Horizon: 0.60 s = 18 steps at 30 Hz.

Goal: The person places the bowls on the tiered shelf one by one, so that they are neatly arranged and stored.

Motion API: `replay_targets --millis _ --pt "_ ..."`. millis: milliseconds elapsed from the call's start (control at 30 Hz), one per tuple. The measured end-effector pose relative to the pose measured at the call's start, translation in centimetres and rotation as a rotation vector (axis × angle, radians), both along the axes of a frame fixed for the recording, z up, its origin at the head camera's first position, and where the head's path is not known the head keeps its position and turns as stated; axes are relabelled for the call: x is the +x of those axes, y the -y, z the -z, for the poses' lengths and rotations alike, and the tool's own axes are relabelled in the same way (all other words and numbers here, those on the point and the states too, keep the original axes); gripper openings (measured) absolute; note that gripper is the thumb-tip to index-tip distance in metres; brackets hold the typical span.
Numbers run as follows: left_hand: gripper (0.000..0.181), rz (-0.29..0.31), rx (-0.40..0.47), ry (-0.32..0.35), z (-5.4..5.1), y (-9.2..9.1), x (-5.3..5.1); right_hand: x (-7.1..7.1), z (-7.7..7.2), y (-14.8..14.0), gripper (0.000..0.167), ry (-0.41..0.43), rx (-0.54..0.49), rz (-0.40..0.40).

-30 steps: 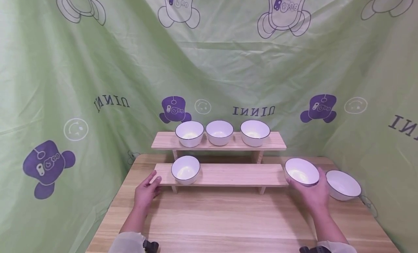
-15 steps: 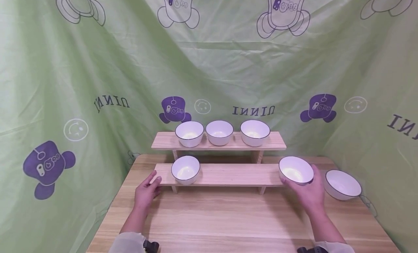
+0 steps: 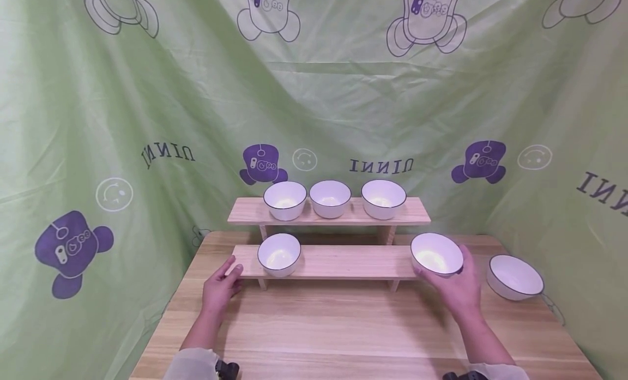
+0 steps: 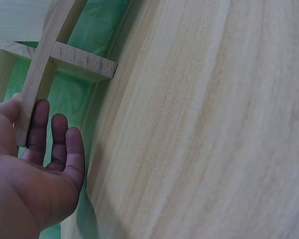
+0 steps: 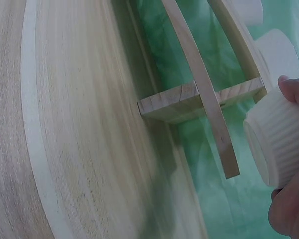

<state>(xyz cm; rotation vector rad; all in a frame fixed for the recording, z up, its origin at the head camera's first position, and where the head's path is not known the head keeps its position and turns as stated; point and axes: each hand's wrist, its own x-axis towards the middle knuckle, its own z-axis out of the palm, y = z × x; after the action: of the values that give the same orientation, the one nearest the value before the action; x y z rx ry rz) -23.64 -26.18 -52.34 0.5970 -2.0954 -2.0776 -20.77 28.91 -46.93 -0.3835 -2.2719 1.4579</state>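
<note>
My right hand (image 3: pixel 458 287) holds a white bowl (image 3: pixel 435 253) with a dark rim at the right end of the lower wooden shelf (image 3: pixel 353 261). In the right wrist view the bowl's ribbed side (image 5: pixel 278 134) sits between thumb and fingers, tilted and apart from the board's end. At the shelf's left end my left hand (image 3: pixel 219 293) pinches the board; the left wrist view shows the thumb on one face and a finger (image 4: pixel 38 129) on the other. Another white bowl (image 3: pixel 278 254) stands on the lower shelf near that hand.
On the upper shelf (image 3: pixel 417 210) stand three white bowls, left (image 3: pixel 285 200), middle (image 3: pixel 330 198) and right (image 3: pixel 383 199). One more, larger-looking white bowl (image 3: pixel 515 277) sits on the wooden table (image 3: pixel 333 331) at the right. A green printed cloth (image 3: pixel 314 113) hangs around the table.
My right hand has moved left with its bowl, from beyond the lower shelf's right end to over that end. The left hand and the other bowls have stayed put.
</note>
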Motion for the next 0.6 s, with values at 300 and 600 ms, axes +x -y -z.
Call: replay_targets --millis 300,600 --pt "0.07 0.005 0.001 0.004 -0.2 -0.1 0.1 0.1 -0.3 1.0 0.126 -0.001 0.01 -0.012" --pt "0.069 0.001 0.0 0.001 0.0 0.0 0.1 0.4 -0.2 2.3 0.13 0.026 0.006 -0.037"
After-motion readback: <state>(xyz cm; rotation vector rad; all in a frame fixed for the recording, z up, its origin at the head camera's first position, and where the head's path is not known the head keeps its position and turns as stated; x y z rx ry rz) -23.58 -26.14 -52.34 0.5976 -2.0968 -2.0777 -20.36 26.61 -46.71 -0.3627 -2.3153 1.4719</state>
